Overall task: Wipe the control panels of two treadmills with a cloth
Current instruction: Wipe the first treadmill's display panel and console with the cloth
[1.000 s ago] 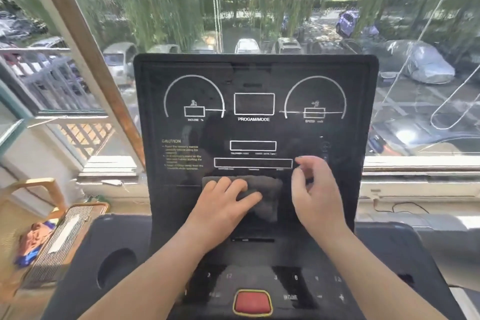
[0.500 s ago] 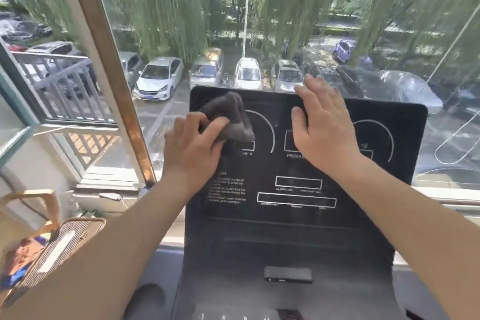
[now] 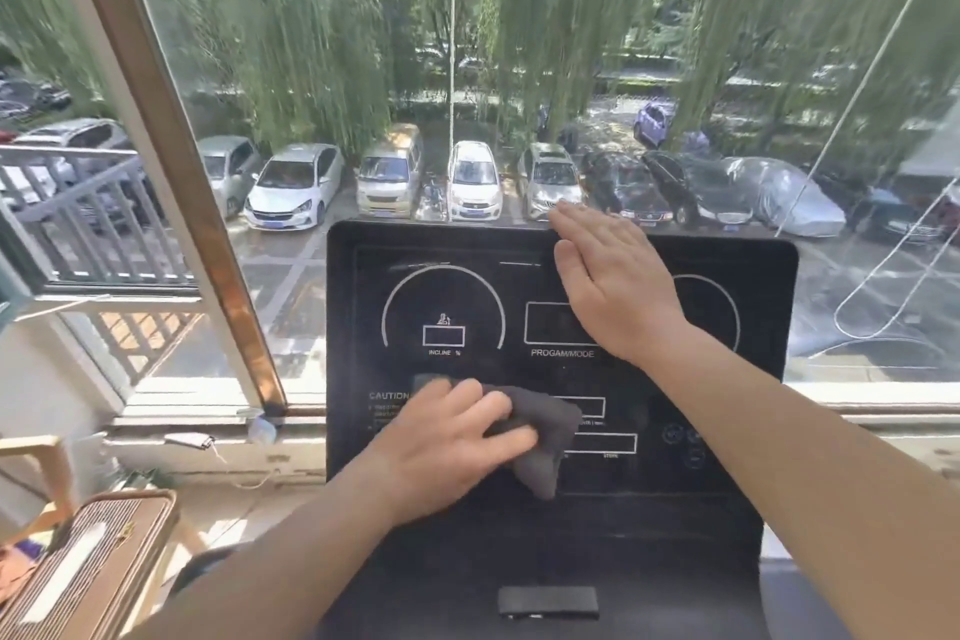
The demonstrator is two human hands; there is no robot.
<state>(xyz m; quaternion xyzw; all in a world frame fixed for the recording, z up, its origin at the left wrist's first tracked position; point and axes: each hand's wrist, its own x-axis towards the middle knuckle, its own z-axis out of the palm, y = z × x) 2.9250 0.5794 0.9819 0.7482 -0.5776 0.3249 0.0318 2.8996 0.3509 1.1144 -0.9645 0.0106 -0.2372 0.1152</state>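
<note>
Left hand (image 3: 457, 437): fingers flat, pressing cloth (image 3: 545, 447) on control panel (image 3: 358, 317), lower left; previously upper left. Right hand (image 3: 608, 286): flat, fingers together, top edge, unchanged.

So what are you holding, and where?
The left hand presses the cloth against the control panel, fingers over its left part. The right hand lies flat on the panel's top, holding nothing.

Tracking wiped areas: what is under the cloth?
The control panel, beside the CAUTION text; the left hand presses the cloth there. Any print directly beneath is hidden.
</note>
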